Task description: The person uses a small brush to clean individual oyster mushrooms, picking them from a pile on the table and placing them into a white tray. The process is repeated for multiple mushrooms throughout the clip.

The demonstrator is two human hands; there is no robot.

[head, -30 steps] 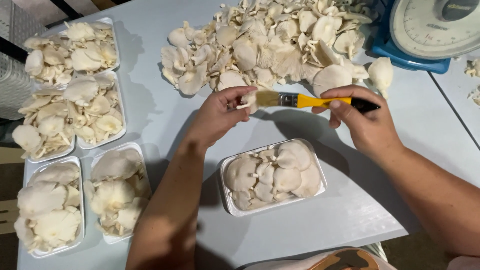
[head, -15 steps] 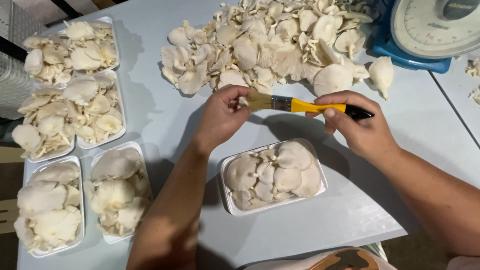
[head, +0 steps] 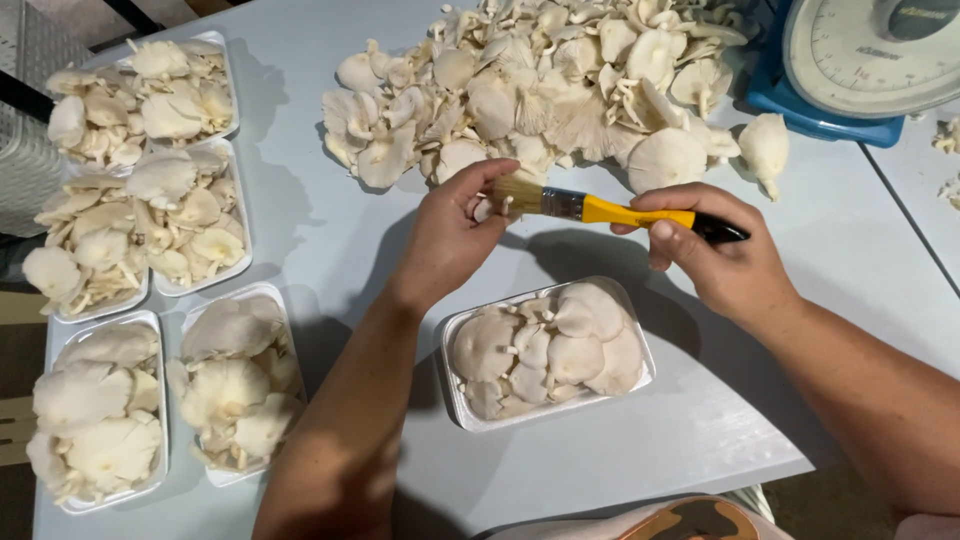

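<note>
Four filled trays (head: pixel 150 290) crowd the bench's (head: pixel 330 240) left edge. The left hand (head: pixel 450 235) pinches a small mushroom (head: pixel 483 209), mostly hidden by its fingers. The brush (head: pixel 600 210) touches it, handle pinched in the right hand (head: pixel 725 260). A scale (head: pixel 860 60) is cut off top right.

A pale blue-grey table (head: pixel 300 230) fills the view under bright overhead light. Left of the table stands a white mesh crate (head: pixel 30 170); dark floor shows below it.
</note>
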